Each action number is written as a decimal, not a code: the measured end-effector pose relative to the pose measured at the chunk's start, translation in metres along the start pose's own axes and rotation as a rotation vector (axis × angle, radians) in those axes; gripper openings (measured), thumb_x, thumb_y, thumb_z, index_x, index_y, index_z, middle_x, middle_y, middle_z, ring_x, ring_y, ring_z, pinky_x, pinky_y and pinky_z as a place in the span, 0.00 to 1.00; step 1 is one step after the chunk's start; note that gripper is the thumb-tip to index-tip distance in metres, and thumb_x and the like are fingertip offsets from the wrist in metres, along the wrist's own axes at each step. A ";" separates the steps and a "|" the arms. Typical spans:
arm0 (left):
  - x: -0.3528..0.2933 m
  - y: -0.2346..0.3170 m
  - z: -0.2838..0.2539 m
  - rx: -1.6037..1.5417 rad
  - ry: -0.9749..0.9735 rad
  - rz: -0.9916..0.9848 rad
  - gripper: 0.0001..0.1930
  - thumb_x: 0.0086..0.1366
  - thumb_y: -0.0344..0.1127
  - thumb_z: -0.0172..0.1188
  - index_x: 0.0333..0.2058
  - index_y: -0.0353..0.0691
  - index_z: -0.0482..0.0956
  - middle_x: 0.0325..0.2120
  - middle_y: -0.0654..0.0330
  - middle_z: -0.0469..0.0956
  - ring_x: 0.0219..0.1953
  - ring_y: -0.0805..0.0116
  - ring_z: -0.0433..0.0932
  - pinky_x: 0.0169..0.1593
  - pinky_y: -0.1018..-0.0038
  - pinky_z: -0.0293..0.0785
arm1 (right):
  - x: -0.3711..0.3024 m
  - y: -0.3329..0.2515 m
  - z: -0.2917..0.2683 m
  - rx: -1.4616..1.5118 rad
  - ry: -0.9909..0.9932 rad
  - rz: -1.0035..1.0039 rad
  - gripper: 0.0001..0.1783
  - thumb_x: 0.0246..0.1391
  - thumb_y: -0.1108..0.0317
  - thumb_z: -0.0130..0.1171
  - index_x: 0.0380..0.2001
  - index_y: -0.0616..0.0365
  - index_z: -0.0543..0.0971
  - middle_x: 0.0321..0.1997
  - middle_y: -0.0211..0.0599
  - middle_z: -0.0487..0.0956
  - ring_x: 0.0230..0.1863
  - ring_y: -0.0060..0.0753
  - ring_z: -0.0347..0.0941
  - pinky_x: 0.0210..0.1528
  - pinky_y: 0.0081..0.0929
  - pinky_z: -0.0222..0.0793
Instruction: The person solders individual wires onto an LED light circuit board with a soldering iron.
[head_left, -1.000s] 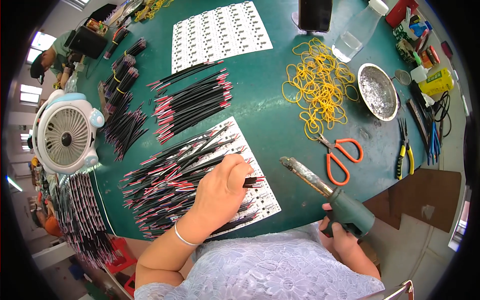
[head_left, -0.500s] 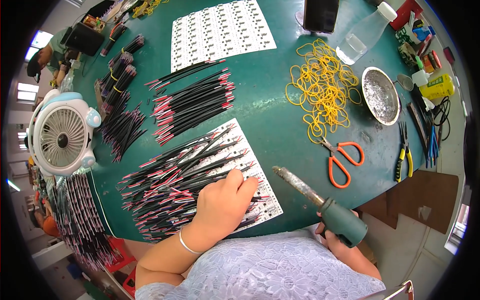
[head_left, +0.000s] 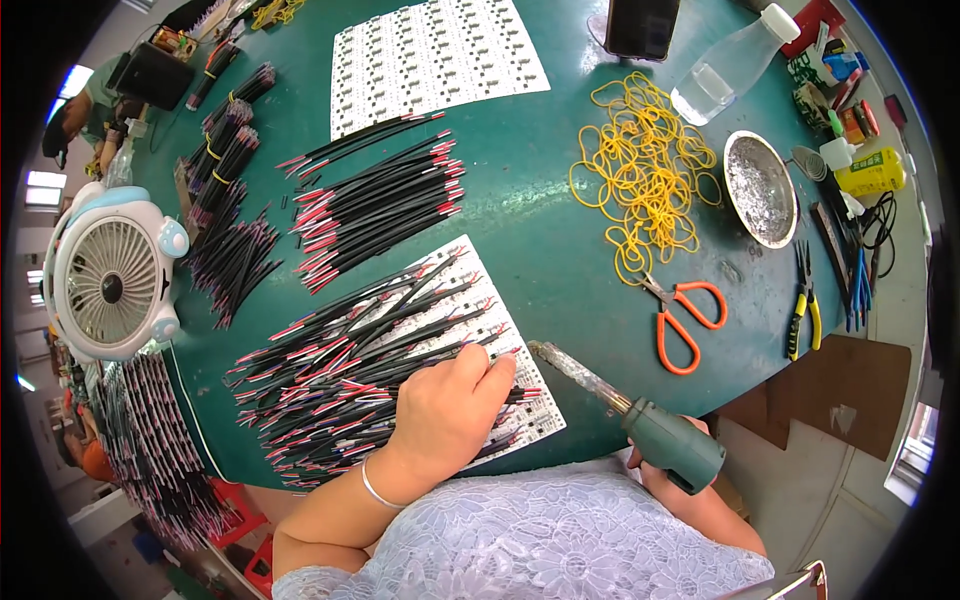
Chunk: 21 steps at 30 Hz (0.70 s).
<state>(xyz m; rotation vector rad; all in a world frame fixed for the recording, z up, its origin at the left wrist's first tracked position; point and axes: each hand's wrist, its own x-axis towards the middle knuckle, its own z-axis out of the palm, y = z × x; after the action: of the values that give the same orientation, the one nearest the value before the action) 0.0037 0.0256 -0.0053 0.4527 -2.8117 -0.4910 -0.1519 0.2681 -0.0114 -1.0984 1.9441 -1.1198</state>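
My left hand (head_left: 445, 405) is closed in a pinch over a white circuit board panel (head_left: 541, 412), gripping the end of a black cable; its fingers cover most of that end. Many black cables (head_left: 320, 375) with red and white wire ends lie across the panel and overhang its left side. My right hand (head_left: 662, 488) is wrapped round the green handle of a large soldering iron (head_left: 672, 446). The iron's dark tip points up and left, close to the panel's right edge and just right of my left fingertips.
Beyond the panel lie a row of black cables (head_left: 385, 200) and a second panel (head_left: 430, 60). To the right are yellow bands (head_left: 640, 170), orange-handled scissors (head_left: 688, 330), a metal bowl (head_left: 735, 200), pliers (head_left: 803, 310) and a bottle (head_left: 715, 85). A fan (head_left: 112, 285) stands left.
The soldering iron has moved left, bringing its tip nearer to my left fingers and the panel's edge. My left hand keeps its pinch in nearly the same place.
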 end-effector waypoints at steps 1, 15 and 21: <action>0.000 0.000 0.000 -0.002 -0.007 -0.005 0.09 0.52 0.30 0.59 0.34 0.40 0.79 0.22 0.62 0.63 0.18 0.70 0.70 0.19 0.74 0.67 | 0.000 -0.001 0.000 0.003 0.005 0.006 0.12 0.39 0.78 0.60 0.33 0.61 0.80 0.33 0.41 0.80 0.31 0.44 0.77 0.34 0.33 0.73; -0.003 0.001 0.003 -0.036 -0.023 -0.081 0.20 0.39 0.24 0.63 0.36 0.44 0.81 0.23 0.62 0.64 0.19 0.66 0.70 0.21 0.71 0.67 | 0.015 -0.010 -0.001 -0.157 -0.063 -0.138 0.07 0.45 0.75 0.54 0.30 0.63 0.76 0.23 0.36 0.76 0.21 0.32 0.75 0.25 0.26 0.69; -0.003 0.002 0.001 -0.032 -0.039 -0.087 0.20 0.38 0.25 0.64 0.36 0.45 0.81 0.24 0.63 0.64 0.19 0.66 0.71 0.21 0.70 0.67 | 0.003 -0.002 -0.004 -0.130 -0.030 -0.141 0.14 0.39 0.73 0.61 0.34 0.61 0.81 0.32 0.40 0.80 0.32 0.42 0.79 0.36 0.29 0.76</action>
<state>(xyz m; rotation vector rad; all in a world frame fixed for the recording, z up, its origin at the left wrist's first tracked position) 0.0059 0.0285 -0.0062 0.5674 -2.8262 -0.5679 -0.1559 0.2665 -0.0076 -1.3320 1.9642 -1.0549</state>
